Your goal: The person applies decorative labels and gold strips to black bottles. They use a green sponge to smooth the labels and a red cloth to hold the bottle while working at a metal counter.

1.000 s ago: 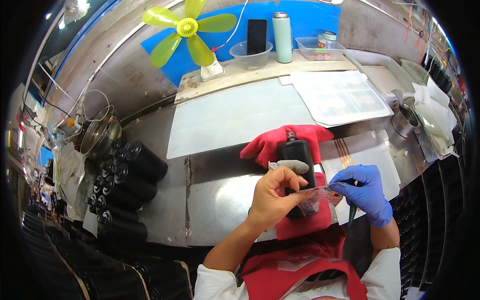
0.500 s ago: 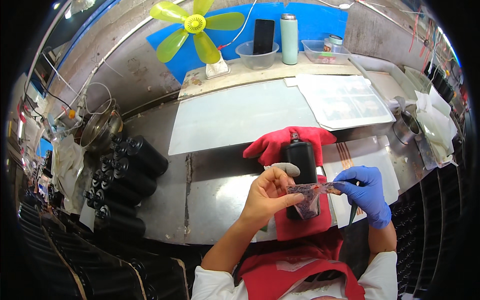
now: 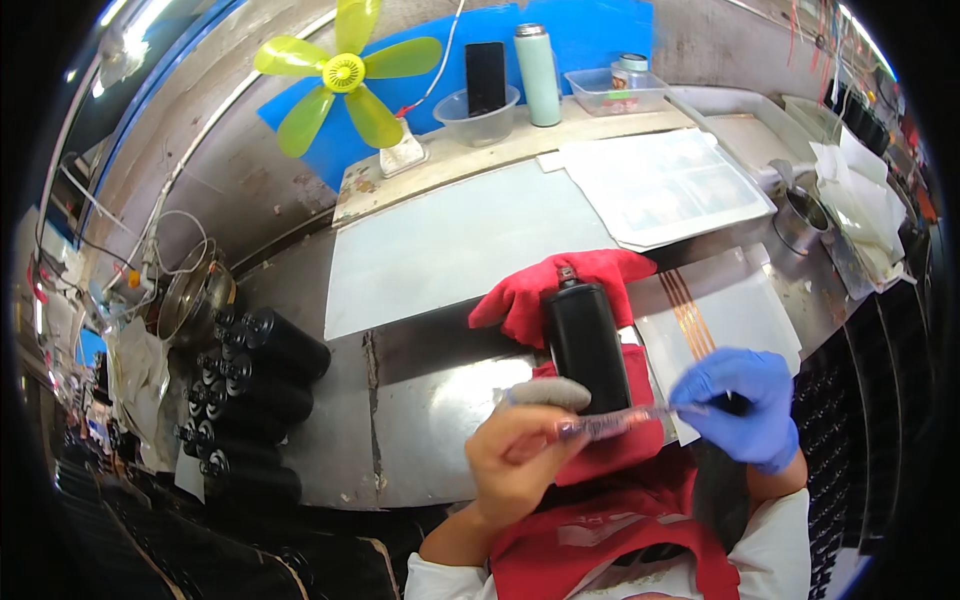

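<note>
Pinched between thumb and finger, one end of a thin, see-through printed film [image 3: 618, 422] is in my left hand [image 3: 525, 450], which is bare apart from a pale grey cover on one finger. My right hand [image 3: 740, 405], in a blue glove, grips the film's other end. Seen almost edge-on, the film stretches between both hands over the lower part of a black bottle [image 3: 585, 340]. That bottle lies on a red cloth [image 3: 515, 300], its neck pointing away from me. Something dark shows in my right palm, too hidden to name.
Several black bottles [image 3: 270, 345] lie stacked at the left. Right of the cloth is a white sheet with copper stripes [image 3: 690, 315]; beyond it are printed sheets [image 3: 665, 190] and a metal cup [image 3: 803, 220]. A green fan [image 3: 343, 72] and a flask [image 3: 538, 75] stand at the back.
Both hands have come lower and nearer to me with the film. It has tipped from showing its printed face to nearly edge-on. The view has also shifted slightly.
</note>
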The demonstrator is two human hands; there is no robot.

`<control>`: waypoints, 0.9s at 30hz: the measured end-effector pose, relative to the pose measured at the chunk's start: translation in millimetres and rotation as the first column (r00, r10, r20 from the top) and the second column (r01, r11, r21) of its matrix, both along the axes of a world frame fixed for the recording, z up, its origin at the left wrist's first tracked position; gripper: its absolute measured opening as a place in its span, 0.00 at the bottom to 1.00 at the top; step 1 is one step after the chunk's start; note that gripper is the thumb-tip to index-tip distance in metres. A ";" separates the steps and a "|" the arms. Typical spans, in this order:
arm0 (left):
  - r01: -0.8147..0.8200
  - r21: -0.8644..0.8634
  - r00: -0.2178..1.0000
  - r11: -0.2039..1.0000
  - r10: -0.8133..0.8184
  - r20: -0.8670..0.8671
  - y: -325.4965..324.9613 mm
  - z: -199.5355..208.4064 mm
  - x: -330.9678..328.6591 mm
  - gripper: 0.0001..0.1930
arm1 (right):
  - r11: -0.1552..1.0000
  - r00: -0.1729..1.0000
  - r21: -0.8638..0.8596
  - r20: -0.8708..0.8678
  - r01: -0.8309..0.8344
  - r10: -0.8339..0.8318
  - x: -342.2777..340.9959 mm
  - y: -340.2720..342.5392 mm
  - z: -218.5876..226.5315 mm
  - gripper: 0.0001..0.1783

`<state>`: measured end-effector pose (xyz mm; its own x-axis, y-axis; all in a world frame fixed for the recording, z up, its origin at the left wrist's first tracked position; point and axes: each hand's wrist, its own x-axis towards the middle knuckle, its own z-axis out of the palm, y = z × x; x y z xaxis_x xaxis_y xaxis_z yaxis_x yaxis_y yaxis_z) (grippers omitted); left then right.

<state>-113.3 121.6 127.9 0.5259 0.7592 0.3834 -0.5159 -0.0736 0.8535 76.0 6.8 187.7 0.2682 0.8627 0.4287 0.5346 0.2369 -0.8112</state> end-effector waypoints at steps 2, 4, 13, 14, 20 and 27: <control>0.080 0.072 0.995 0.994 -0.083 0.053 -3.4 7.6 -10.9 0.12 | 0.997 0.997 0.022 -0.014 -0.075 0.075 -3.1 -5.9 9.4 0.06; 0.101 0.139 0.992 0.985 -0.110 0.059 -1.4 7.4 -11.5 0.13 | 0.996 0.999 -0.079 -0.023 -0.042 0.041 -0.3 -1.9 7.8 0.06; 0.096 -0.593 0.995 0.799 -0.074 0.062 41.5 -61.6 32.4 0.11 | 0.886 0.739 -0.455 -0.627 -0.088 -0.248 32.7 73.9 -81.2 0.07; 0.116 -0.611 0.993 0.783 -0.073 0.095 44.1 -59.9 32.4 0.10 | 0.887 0.735 -0.454 -0.629 -0.084 -0.252 31.3 76.6 -81.6 0.07; -0.285 -0.367 0.957 0.885 0.242 -0.160 50.3 -72.9 51.6 0.05 | 0.871 0.752 -0.489 -0.588 -0.038 -0.297 31.0 88.2 -83.5 0.07; -0.316 -0.376 0.948 0.871 0.274 -0.160 66.7 -79.4 67.3 0.04 | 0.868 0.724 -0.496 -0.590 0.023 -0.357 37.6 103.0 -90.9 0.06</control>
<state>-46.0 188.2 48.4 0.2732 0.9618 -0.0194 -0.4347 0.1414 0.8894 113.6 109.9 96.7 0.5094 0.8014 -0.3136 -0.1667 -0.2656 -0.9496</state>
